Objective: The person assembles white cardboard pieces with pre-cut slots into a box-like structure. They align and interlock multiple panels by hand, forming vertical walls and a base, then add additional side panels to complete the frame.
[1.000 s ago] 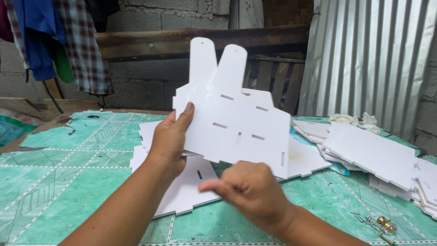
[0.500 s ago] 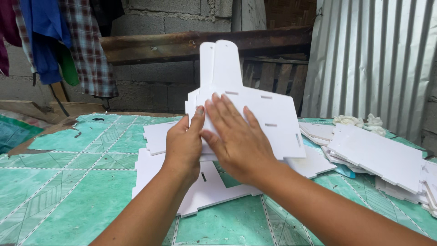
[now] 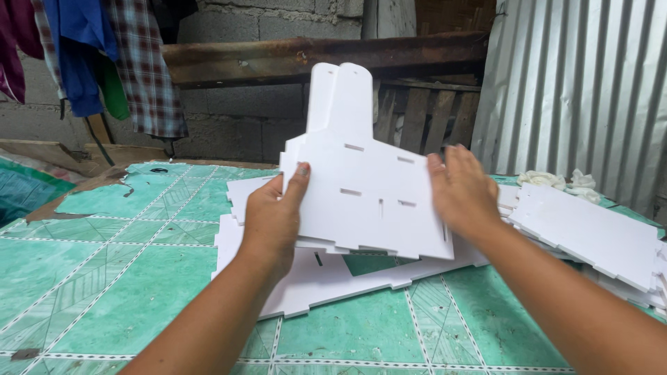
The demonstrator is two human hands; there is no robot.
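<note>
I hold a stack of white cut foam-board panels (image 3: 368,187) upright above the table, slotted faces toward me and two rounded tabs pointing up. My left hand (image 3: 272,215) grips the stack's left edge, thumb on the front. My right hand (image 3: 462,191) is on the right edge with the fingers spread along it. More white slotted panels (image 3: 326,278) lie flat on the table under the held stack.
The table has a green patterned cover (image 3: 111,278). Another pile of white panels (image 3: 590,236) lies at the right, with crumpled white scraps (image 3: 556,180) behind it. Clothes (image 3: 104,55) hang at the upper left. Corrugated metal sheeting (image 3: 577,90) stands at the right, a block wall behind.
My right hand rose from below the stack onto its front face, then slid to the right edge. The stack has been squared up and turned more upright between both hands.
</note>
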